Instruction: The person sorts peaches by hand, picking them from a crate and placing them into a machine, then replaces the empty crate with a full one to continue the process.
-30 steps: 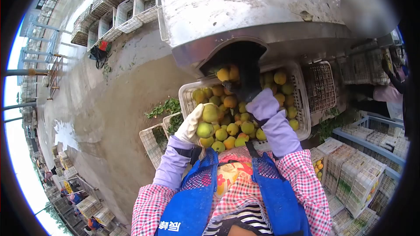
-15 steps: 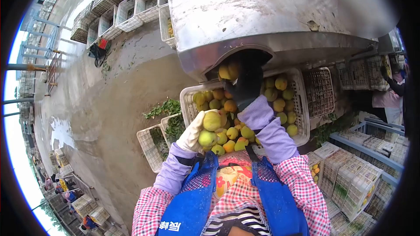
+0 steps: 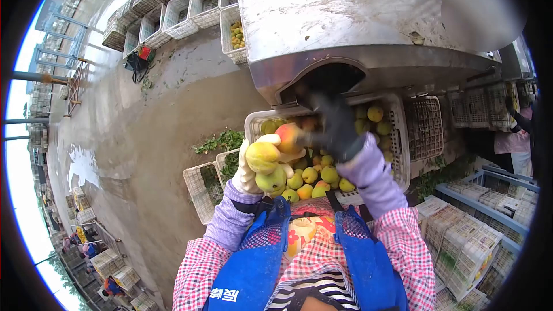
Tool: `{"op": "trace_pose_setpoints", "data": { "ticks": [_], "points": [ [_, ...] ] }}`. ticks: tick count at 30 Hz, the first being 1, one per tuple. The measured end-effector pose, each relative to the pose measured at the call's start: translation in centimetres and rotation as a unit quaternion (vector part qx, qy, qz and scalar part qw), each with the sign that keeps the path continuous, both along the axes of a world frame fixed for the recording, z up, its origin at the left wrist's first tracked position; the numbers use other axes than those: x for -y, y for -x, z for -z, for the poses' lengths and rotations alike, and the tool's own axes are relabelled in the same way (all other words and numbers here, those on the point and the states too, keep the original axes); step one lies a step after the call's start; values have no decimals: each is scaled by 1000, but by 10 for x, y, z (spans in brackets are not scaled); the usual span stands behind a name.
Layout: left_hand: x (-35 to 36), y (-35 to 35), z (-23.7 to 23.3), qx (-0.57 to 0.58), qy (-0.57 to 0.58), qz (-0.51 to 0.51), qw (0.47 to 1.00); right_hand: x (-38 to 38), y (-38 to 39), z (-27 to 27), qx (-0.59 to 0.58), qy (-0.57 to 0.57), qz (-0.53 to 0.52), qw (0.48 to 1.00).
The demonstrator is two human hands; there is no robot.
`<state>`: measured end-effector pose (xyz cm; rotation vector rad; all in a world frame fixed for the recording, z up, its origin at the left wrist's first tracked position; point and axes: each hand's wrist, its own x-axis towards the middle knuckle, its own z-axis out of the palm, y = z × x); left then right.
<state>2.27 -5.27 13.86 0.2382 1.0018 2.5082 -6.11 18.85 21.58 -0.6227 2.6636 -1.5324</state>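
Several yellow-green peaches (image 3: pixel 262 157) are gathered in my left hand (image 3: pixel 247 171), which wears a white glove and is above the left part of a white crate (image 3: pixel 401 138) of peaches. A reddish-orange peach (image 3: pixel 288 137) is between my two hands, at the left hand's fingers. My right hand (image 3: pixel 334 129), in a black glove, is blurred by motion over the crate, its fingertips beside that reddish peach; its grip cannot be made out. Behind the crate is the dark opening (image 3: pixel 331 80) of a metal machine (image 3: pixel 322 17).
Stacked white crates (image 3: pixel 181 16) line the back left. Leafy crates (image 3: pixel 203 187) stand left of the peach crate. An empty crate (image 3: pixel 424 126) is at its right, near a blue metal frame (image 3: pixel 484 196) and more crates. A person (image 3: pixel 512 144) is at the far right.
My right hand has come from the machine opening toward my left hand. The left hand has moved slightly left, and a reddish peach is now beside its fingers.
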Motion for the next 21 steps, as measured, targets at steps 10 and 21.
{"op": "trace_pose_setpoints", "data": {
  "ticks": [10, 21],
  "points": [
    [-17, 18, -60, 205, 46, 65, 975, 4, -69, 41, 158, 244, 76, 954],
    [-30, 41, -57, 273, 80, -25, 958, 15, -32, 54, -171, -42, 233, 957]
  ]
}}
